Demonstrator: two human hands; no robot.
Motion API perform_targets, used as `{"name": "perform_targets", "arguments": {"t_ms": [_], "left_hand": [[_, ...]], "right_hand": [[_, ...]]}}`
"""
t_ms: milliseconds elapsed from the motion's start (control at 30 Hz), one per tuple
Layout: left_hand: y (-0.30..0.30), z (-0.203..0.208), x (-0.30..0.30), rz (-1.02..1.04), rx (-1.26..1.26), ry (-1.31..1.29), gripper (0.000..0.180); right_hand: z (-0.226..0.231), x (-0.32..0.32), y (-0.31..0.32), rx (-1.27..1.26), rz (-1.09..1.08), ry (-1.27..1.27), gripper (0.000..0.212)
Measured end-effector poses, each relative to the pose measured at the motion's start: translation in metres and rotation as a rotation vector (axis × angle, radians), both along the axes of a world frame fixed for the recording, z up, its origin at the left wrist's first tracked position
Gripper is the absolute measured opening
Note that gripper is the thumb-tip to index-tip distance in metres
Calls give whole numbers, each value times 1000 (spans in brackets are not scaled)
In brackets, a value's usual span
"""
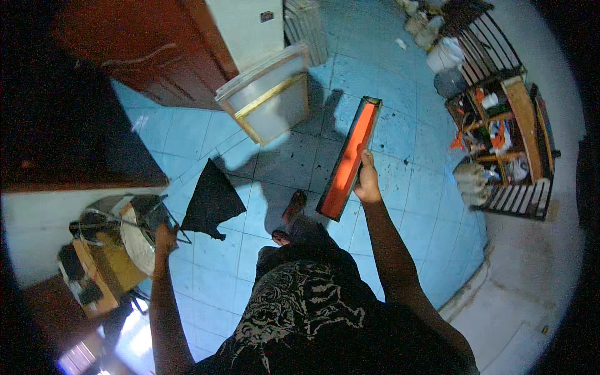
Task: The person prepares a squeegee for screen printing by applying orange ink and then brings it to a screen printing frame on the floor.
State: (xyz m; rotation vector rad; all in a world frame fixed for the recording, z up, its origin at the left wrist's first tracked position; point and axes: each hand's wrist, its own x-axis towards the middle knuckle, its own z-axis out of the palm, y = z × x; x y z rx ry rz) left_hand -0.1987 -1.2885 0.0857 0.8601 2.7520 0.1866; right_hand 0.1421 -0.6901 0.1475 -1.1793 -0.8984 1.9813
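My right hand (368, 180) grips a long, narrow orange panel with dark edges (351, 159) by its right side, and it slants upward above the tiled floor. At the left, my left hand (165, 240) is closed at a thin black frame (182, 232) beside a round, pale-topped piece with dark bars. The dimness hides what its fingers hold. Between the hands, a ragged piece of black cloth (212, 203) shows against the floor, to the right of my left hand.
Framed panels (275, 97) lean near a reddish-brown door (147, 50). Along the right wall stands a wooden shelf (524, 128) crammed with odds and ends, with slatted racks (492, 47) beside it. A yellowish box (111, 265) sits at the left. Dark specks dot the blue-lit tiles (387, 144).
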Motion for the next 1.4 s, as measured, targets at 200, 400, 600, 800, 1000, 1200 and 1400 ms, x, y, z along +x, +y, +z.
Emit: {"name": "perform_targets", "arguments": {"t_ms": [200,400,600,800,1000,1200,1400], "left_hand": [[227,37,-110,-118,180,-310,52],[328,-30,-136,-473,79,-248,61],[440,-86,-174,-752,267,-184,72],[497,-216,-215,-856,31,22,78],[543,-237,-187,-848,-126,-78,80],[534,-297,-151,-726,125,252,81],[552,-258,-109,-558,119,-82,68]], "right_hand": [[-27,-30,-20,-79,-71,82,28],[-30,-51,-24,-153,-173,37,30],[-54,-67,-31,-146,-200,12,42],[-80,-86,-48,-152,-328,-21,51],[-122,-85,-62,-284,-447,-7,54],[-204,-47,-77,-250,-474,82,55],[-282,-16,-63,-198,-399,63,46]]}}
